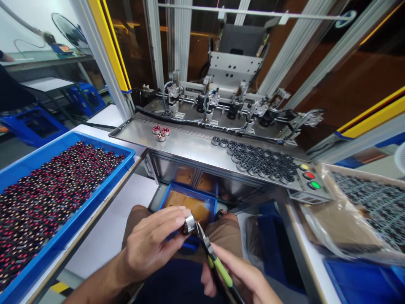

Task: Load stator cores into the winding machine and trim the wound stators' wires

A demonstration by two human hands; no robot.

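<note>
My left hand [155, 236] is closed around a small round metal motor part [190, 223], its silvery rim turned to the right. In my right hand [236, 272] is a pair of pliers or cutters [218, 261] with green and black handles. Their narrow tips reach close to the rim of the motor part, beside a thin wire end; whether they touch it I cannot tell. Below both hands, between the knees, a blue bin [211, 207] with a brown bottom sits partly hidden.
A blue tray [128, 158] full of red-and-black wound parts lies left. Three similar parts [161, 131] and many dark ring parts [259, 158] rest on the steel ledge [190, 145]. Behind stands a machine [234, 84]; right, a button box [308, 179] and a plastic-lined carton [348, 228].
</note>
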